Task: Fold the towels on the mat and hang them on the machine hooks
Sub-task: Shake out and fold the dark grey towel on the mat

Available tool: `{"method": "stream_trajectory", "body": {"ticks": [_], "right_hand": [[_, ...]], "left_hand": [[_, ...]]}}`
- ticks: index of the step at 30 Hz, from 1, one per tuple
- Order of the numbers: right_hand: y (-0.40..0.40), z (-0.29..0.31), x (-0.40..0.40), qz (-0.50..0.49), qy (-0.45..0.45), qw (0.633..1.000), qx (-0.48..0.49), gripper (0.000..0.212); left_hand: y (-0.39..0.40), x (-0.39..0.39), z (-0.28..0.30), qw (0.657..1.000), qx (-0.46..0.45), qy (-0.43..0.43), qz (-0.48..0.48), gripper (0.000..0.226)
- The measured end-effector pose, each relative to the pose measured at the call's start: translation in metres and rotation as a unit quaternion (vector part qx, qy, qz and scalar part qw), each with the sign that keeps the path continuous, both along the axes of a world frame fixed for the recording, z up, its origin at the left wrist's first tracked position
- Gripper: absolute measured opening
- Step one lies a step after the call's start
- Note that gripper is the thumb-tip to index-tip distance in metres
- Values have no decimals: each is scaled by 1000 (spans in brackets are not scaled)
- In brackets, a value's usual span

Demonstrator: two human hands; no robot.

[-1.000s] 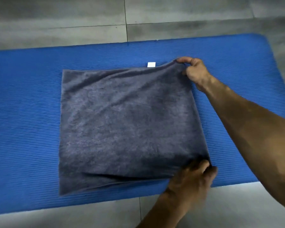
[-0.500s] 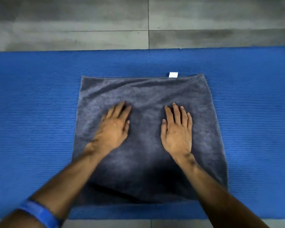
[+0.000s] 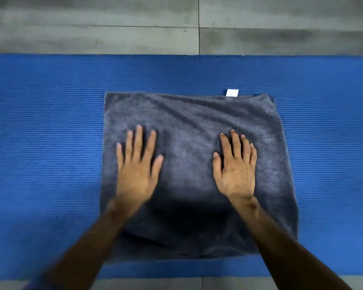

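- A grey towel (image 3: 189, 164), folded into a rough square, is lying flat on a blue mat (image 3: 40, 143).
- A white tag (image 3: 232, 93) is sticking out at its far edge.
- The left hand (image 3: 135, 174) and right hand (image 3: 236, 174) are pressing on it, fingers straight, gripping nothing.
- The mat is lying on a grey tiled floor (image 3: 92, 24).

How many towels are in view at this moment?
1: a grey towel lying flat on the blue mat, under the left hand and right hand. Others may be out of frame.
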State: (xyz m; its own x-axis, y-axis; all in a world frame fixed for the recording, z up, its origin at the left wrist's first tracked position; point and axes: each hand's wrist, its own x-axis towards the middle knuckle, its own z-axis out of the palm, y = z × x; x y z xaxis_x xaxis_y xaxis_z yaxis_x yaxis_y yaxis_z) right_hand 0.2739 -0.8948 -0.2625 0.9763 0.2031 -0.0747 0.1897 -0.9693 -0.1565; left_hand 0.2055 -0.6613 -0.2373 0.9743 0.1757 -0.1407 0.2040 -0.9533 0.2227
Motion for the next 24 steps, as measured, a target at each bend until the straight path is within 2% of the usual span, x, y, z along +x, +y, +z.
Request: {"method": "stream_trajectory", "body": {"ticks": [3,6,8,13,17,20,22,24], "right_hand": [[-1,0,1,0,-2,1000,5,57],[0,-1,0,6,-9,1000,4,57],[-1,-1,-1,5,-7,1000,4,58],[-2,-1,-3,1,-2,1000,9,57],[-2,29,22,-31,1,998,50,41],[-11,61,69,-135,-36,981,135,37],[-23,68,108,-210,27,961,180,30],[-34,67,142,-271,127,929,219,34]], "left_hand": [[-30,-110,-9,996,-24,33,-74,58],[-15,-194,-14,997,-6,75,-35,56],[1,-214,-9,994,9,104,-18,56],[-2,-191,15,995,32,89,9,55],[-24,-133,32,990,-46,127,-30,48],[-34,-101,30,978,-51,182,-92,86],[-32,-92,34,970,-27,215,-108,95],[-31,-90,36,963,-23,241,-116,102]]}}
